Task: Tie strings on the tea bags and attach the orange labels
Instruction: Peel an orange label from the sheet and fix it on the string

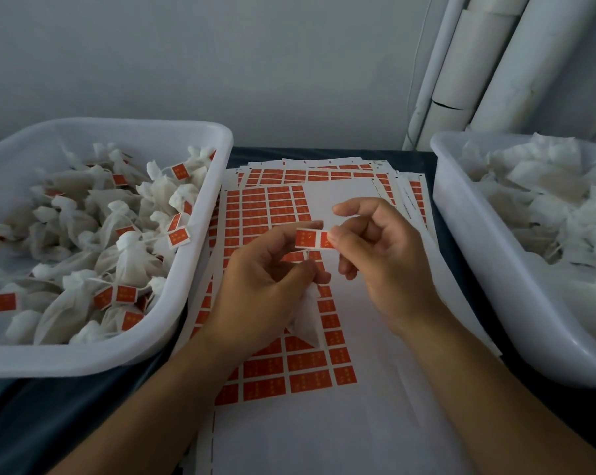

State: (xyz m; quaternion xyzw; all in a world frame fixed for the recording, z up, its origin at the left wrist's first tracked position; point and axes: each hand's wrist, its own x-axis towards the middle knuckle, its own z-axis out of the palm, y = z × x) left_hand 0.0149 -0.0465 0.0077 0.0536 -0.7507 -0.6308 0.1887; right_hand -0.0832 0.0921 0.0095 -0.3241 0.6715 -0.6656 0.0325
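Orange label (309, 239) pinched between both hands, tea bag (305, 311) half hidden

Dim, flat, bluish light; soft focus overall, wide-angle bending at the edges.

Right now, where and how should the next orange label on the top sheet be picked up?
Take the label at the row's right end by its right edge, coming from the bare peeled backing. That edge lies exposed, so a fingertip can lift it. Both hands are busy with a label.

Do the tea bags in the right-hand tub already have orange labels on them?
No, the right tub holds plain white tea bags with no orange labels showing.
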